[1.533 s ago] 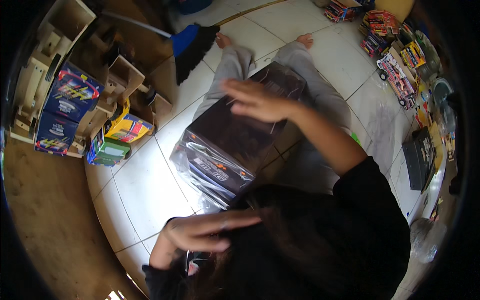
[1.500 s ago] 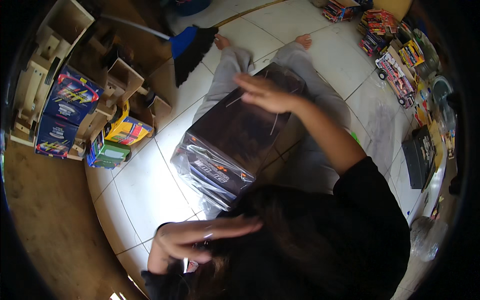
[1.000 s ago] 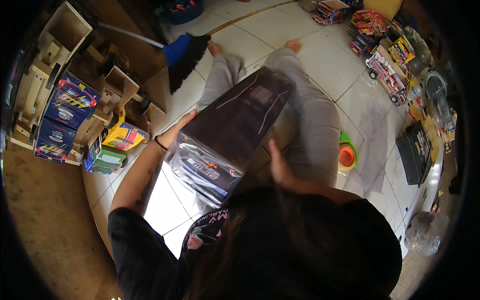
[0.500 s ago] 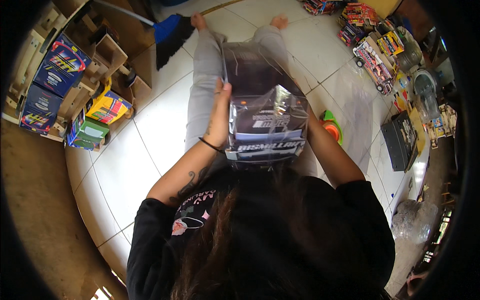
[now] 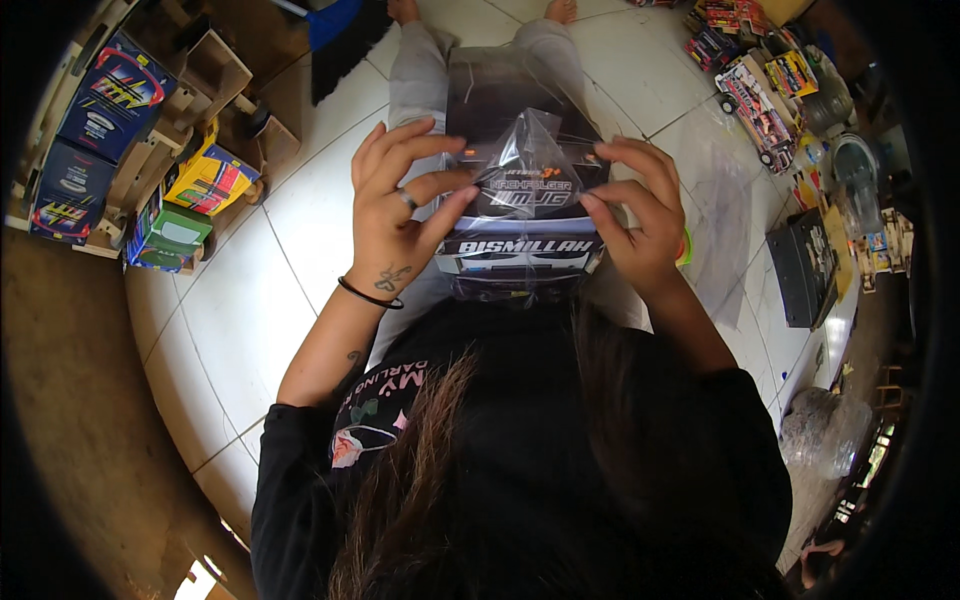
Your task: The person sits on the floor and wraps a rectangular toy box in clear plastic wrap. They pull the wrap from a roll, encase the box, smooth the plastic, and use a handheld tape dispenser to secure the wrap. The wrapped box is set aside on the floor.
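Observation:
A black toy truck (image 5: 515, 240) in clear plastic wrap rests on my lap, its lettered front end towards me. The loose wrap (image 5: 532, 140) rises to a crinkled peak over that end. My left hand (image 5: 405, 195) is at the truck's left side, with thumb and forefinger pinched together at the film and the other fingers spread. At the right side, my right hand (image 5: 640, 205) likewise has its thumb and a finger close together on the wrap. The film between the fingertips is hard to make out.
To the left stand wooden toy trucks with dark blue (image 5: 110, 105), yellow (image 5: 212, 180) and green (image 5: 175, 235) bodies, below a broom (image 5: 345, 50). More toy trucks (image 5: 757, 115), a black box (image 5: 800, 265) and clear plastic sheeting (image 5: 715, 220) lie to the right on white tiles.
Both hands have come off the truck's sides and up to the wrap at its near end. The truck now sits lower on my lap, its lettered front facing up more squarely.

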Tool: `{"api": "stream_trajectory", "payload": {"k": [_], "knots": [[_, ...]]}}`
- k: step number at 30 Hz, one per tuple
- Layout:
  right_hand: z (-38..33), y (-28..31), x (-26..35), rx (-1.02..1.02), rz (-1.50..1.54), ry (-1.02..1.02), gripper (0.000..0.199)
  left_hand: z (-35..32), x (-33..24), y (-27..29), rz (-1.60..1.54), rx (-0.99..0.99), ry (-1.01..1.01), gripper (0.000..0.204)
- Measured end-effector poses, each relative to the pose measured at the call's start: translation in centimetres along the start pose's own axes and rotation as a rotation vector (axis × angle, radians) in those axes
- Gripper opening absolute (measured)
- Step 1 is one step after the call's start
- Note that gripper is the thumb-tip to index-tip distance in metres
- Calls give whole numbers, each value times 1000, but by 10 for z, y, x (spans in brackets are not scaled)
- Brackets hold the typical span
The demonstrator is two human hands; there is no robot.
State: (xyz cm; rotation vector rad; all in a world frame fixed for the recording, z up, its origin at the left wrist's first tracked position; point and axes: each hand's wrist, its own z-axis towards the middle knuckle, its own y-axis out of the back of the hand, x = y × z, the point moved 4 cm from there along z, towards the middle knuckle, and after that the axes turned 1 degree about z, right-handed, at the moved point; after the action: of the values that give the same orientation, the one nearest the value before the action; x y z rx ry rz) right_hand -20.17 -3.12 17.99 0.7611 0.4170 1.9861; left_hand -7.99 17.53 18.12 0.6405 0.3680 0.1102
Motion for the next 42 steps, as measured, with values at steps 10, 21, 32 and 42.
{"api": "stream_trajectory", "payload": {"k": [10,21,32,42], "knots": [[21,0,-3,45,82,-111,14,20,0,3,-268,50,61,18],[10,13,-17,38,172,-51,37,72,-17,-1,-441,130,-56,16],[2,3,-12,-36,96,9,11,66,-19,-6,-652,116,127,11],[2,-1,-15,100,-1,-46,17,25,6,16,-107,134,-144,21]]}}
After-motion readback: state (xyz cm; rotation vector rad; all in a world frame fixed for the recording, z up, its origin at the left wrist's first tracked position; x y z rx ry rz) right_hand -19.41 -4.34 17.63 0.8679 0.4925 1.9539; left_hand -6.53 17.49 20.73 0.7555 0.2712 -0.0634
